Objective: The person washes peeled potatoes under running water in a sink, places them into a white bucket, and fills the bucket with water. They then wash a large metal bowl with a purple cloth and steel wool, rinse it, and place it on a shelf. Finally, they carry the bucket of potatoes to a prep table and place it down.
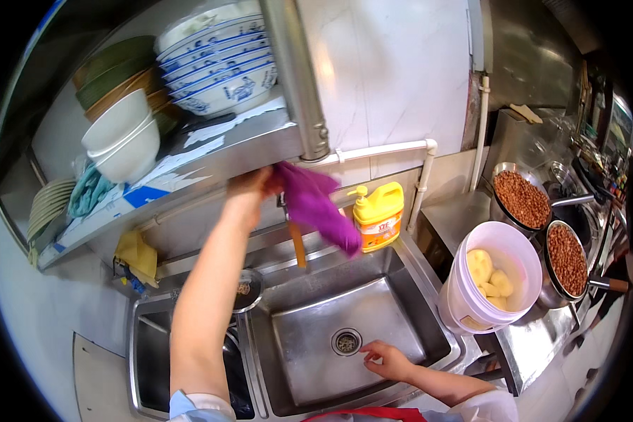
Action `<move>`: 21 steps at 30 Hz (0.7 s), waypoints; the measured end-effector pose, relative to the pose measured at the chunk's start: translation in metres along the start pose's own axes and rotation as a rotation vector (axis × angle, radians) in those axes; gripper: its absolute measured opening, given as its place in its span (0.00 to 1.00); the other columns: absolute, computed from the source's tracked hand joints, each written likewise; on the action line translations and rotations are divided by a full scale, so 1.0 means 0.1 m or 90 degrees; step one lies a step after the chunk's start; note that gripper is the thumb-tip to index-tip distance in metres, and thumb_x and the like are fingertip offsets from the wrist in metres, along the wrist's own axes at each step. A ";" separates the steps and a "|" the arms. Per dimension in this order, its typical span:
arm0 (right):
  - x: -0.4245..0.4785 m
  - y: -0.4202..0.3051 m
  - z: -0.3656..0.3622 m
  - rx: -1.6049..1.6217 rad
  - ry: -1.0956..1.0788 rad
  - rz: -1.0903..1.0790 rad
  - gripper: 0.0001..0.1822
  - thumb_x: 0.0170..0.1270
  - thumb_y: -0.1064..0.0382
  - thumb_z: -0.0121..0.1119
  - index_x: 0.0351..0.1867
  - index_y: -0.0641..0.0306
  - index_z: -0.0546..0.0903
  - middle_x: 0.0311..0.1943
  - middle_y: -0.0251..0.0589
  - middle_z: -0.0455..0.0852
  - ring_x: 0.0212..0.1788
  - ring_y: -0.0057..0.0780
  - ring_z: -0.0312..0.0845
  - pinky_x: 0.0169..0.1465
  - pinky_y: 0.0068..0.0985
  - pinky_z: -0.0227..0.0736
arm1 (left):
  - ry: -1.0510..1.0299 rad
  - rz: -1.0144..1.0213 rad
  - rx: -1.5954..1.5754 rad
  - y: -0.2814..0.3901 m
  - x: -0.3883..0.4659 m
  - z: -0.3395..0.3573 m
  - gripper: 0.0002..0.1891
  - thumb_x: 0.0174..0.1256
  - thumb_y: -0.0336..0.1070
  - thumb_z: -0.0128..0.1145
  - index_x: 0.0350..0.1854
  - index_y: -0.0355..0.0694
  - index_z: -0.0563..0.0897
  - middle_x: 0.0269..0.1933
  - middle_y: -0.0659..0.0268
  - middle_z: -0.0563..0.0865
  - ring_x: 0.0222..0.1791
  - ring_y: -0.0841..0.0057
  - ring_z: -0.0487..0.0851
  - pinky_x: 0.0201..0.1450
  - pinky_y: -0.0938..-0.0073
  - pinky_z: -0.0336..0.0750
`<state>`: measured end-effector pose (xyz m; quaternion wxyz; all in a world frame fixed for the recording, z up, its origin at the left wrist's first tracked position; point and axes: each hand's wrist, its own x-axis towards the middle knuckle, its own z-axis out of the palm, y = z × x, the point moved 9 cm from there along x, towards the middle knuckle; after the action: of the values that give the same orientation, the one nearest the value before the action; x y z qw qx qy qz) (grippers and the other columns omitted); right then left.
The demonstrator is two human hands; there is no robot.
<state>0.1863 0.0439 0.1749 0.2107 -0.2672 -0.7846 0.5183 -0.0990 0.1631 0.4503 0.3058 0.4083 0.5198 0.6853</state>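
My left hand (253,187) is raised under the edge of the metal shelf, gripping one end of a purple cloth (316,208). The cloth hangs to the right, slightly blurred, in front of the tap and near a yellow pump jug of detergent (381,219). My right hand (386,360) hovers low over the large stainless steel sink basin (306,337), just right of the drain (346,342), its fingers apart and holding nothing. The tap's body is partly hidden by the cloth; an orange-brown spout (297,243) shows below it.
A shelf (216,150) above holds stacked patterned bowls (227,79), white bowls (126,145) and teal gloves (88,190). A bucket of peeled potatoes (488,277) stands right of the sink, beside two pans of peanuts (522,199). A smaller basin (150,353) and yellow cloth (137,257) are left.
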 end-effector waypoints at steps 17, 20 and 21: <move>-0.27 0.03 0.16 -0.392 -0.032 -0.096 0.13 0.58 0.55 0.49 0.40 0.57 0.78 0.53 0.39 0.70 0.54 0.39 0.65 0.55 0.37 0.60 | 0.311 -0.333 0.188 -2.08 -0.33 -1.42 0.20 0.56 0.36 0.51 0.51 0.38 0.66 0.30 0.58 0.77 0.25 0.69 0.80 0.22 0.71 0.76; -0.39 -0.21 -0.16 -0.276 -0.063 -0.111 0.12 0.52 0.61 0.57 0.39 0.58 0.79 0.57 0.41 0.66 0.58 0.45 0.61 0.55 0.41 0.59 | 0.123 -0.229 0.567 -2.05 -0.54 -1.22 0.23 0.52 0.32 0.54 0.52 0.34 0.67 0.34 0.55 0.77 0.27 0.70 0.81 0.26 0.72 0.75; -0.46 -0.43 -0.48 -0.248 0.043 -0.164 0.14 0.49 0.62 0.59 0.40 0.58 0.78 0.56 0.42 0.67 0.57 0.45 0.61 0.55 0.40 0.59 | 0.030 -0.197 0.649 -2.22 -0.56 -1.24 0.23 0.50 0.31 0.55 0.51 0.34 0.68 0.36 0.55 0.78 0.30 0.70 0.81 0.30 0.73 0.75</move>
<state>0.2425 0.0342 0.2303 0.2454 -0.2174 -0.8901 0.3166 -0.1817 0.1189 0.2074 0.1545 0.4079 0.8477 0.3019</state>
